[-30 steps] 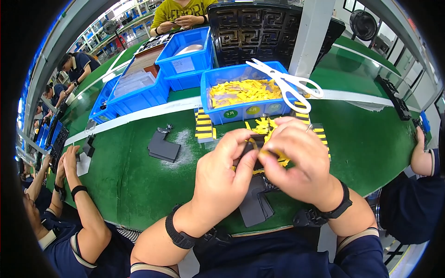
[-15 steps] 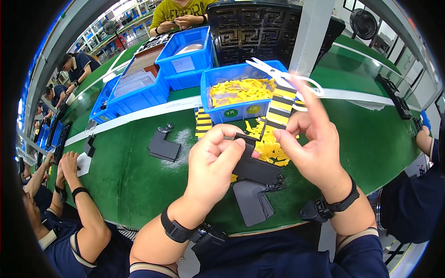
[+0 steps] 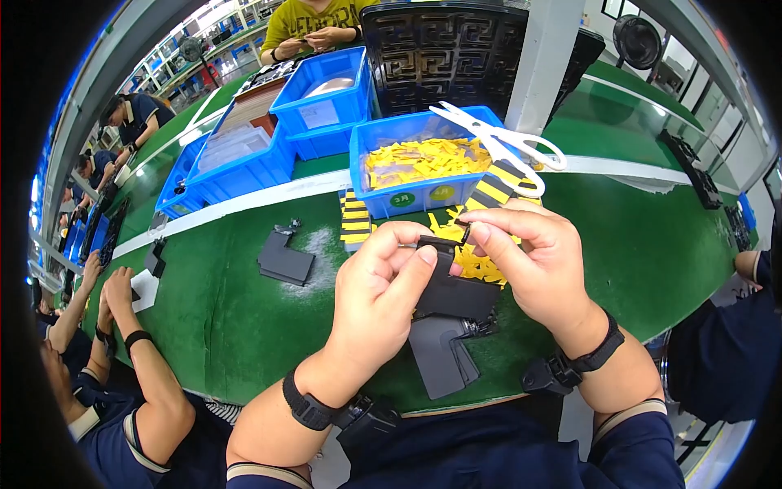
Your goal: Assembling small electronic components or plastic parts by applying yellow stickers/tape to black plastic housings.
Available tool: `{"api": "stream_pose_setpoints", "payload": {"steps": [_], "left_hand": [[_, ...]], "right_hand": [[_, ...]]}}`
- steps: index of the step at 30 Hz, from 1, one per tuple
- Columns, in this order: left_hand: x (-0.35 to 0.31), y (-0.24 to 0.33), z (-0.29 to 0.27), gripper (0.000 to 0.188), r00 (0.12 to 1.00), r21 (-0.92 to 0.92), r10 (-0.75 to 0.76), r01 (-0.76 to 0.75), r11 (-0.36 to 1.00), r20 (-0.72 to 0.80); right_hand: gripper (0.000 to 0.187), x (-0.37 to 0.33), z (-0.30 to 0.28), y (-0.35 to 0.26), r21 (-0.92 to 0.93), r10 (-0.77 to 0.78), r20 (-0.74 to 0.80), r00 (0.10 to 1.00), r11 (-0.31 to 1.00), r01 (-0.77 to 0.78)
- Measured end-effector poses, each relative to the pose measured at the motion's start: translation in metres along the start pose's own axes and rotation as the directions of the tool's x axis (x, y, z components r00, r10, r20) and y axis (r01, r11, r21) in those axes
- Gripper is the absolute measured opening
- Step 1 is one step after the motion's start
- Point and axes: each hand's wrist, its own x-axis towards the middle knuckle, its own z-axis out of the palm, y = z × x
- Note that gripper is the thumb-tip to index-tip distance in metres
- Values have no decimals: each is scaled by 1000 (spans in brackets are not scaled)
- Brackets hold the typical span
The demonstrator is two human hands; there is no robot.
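My left hand [image 3: 373, 289] grips a flat black L-shaped piece [image 3: 463, 298] by its upper arm, thumb on top, just above the green table. At the top edge of that piece, thumb and forefinger of my right hand [image 3: 542, 265] pinch a small thin black strip [image 3: 466, 234], which seems to join the edge; the exact contact is too small to tell. Beneath, a stack of similar black pieces [image 3: 440, 359] lies near the table's front edge. Loose yellow strips [image 3: 481, 267] are scattered behind my hands.
Beyond my hands stands a blue bin [image 3: 391, 200] of yellow pieces, with white scissors [image 3: 497, 143] across its right rim. Yellow-and-black striped sheets [image 3: 498, 186] lean beside it. Another black stack [image 3: 285, 261] lies left. More blue bins [image 3: 244, 155] stand behind; co-workers sit at both sides.
My right forefinger, raised before, has come down to close with the thumb on the small black strip. My left hand keeps its grip on the L-shaped piece.
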Motion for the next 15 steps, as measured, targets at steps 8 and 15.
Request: {"api": "stream_pose_setpoints", "payload": {"steps": [8, 15], "left_hand": [[1, -5, -3, 13, 999, 13, -36, 36, 999, 4], [29, 9, -57, 10, 975, 514, 145, -37, 857, -170]], "right_hand": [[10, -2, 4, 2, -53, -56, -48, 997, 997, 53], [26, 2, 1, 13, -89, -55, -119, 991, 995, 45]]}}
